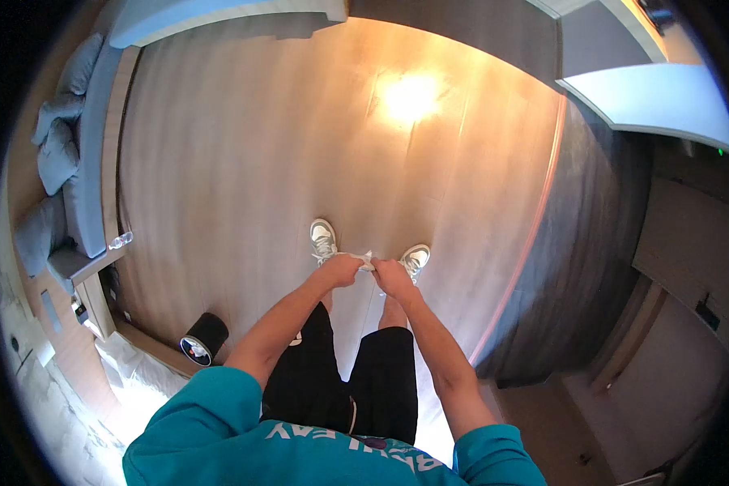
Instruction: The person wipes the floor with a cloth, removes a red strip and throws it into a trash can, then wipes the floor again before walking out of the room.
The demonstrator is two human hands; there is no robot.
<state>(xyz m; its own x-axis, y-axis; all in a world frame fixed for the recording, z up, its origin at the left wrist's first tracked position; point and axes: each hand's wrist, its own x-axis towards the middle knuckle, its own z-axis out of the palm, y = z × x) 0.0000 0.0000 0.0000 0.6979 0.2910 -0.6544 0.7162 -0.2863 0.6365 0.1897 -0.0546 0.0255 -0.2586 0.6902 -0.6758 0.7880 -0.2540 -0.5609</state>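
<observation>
In front of my legs, both hands come close together over the floor. Between them is a small crumpled white piece (366, 261), thin like tissue or cloth; its exact kind is too small to make out. My left hand (342, 270) is closed on one side of it. On the other side my right hand (393, 278) is closed on it too, fingers curled and partly hidden. Below the hands are my grey and white shoes, the left shoe (323, 236) and the right shoe (415, 258), standing apart on the wooden floor (243, 162).
A black bin (205, 337) stands at the lower left. Beyond it is a blue-grey sofa (89, 186) with several cushions (58, 155) and a clear bottle (121, 240) at its edge. A dark rug (579, 235) lies to the right, near a wooden cabinet (684, 267).
</observation>
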